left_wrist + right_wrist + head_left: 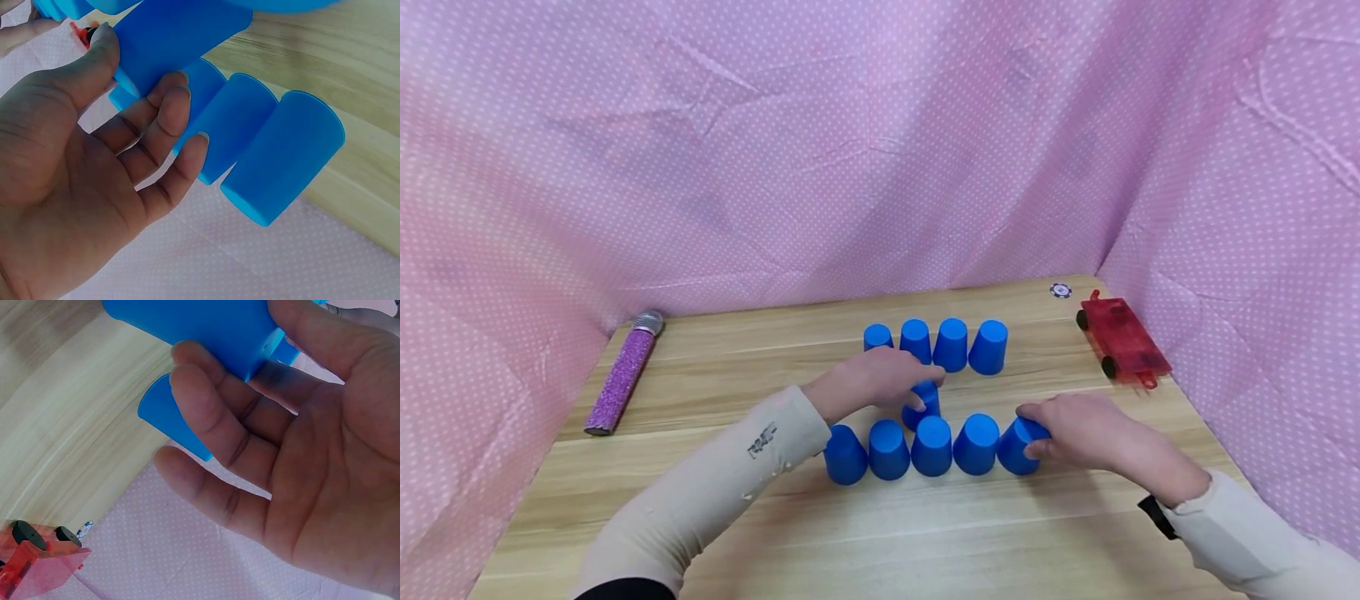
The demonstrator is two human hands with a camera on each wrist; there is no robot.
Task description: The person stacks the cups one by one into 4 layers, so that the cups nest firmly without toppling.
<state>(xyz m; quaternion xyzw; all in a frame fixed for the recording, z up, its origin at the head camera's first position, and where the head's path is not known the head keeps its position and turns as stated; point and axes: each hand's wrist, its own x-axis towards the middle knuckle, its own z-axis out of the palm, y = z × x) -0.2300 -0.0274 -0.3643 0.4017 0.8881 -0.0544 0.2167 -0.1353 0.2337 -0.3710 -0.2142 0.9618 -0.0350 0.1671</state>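
Observation:
Blue plastic cups stand upside down on the wooden table in two rows, with one more cup between the rows. My left hand (pixel 880 379) pinches that middle cup (pixel 928 410) between thumb and fingers; the left wrist view shows the held cup (pixel 181 40) close up. At the right end of the front row, my right hand (pixel 1086 429) holds the last cup (pixel 1017 454) by its upper part. Several other cups (pixel 932 450) make up the front row. Part of the back row, including its leftmost cup (pixel 877 336), is hidden behind my left hand.
A glittery purple microphone (pixel 625 367) lies at the table's left side. On the right is a red translucent toy cart (pixel 1123 337) with black wheels, near a poker chip (pixel 1061 290). Pink dotted cloth (pixel 760 167) hangs around the wooden table (pixel 850 550).

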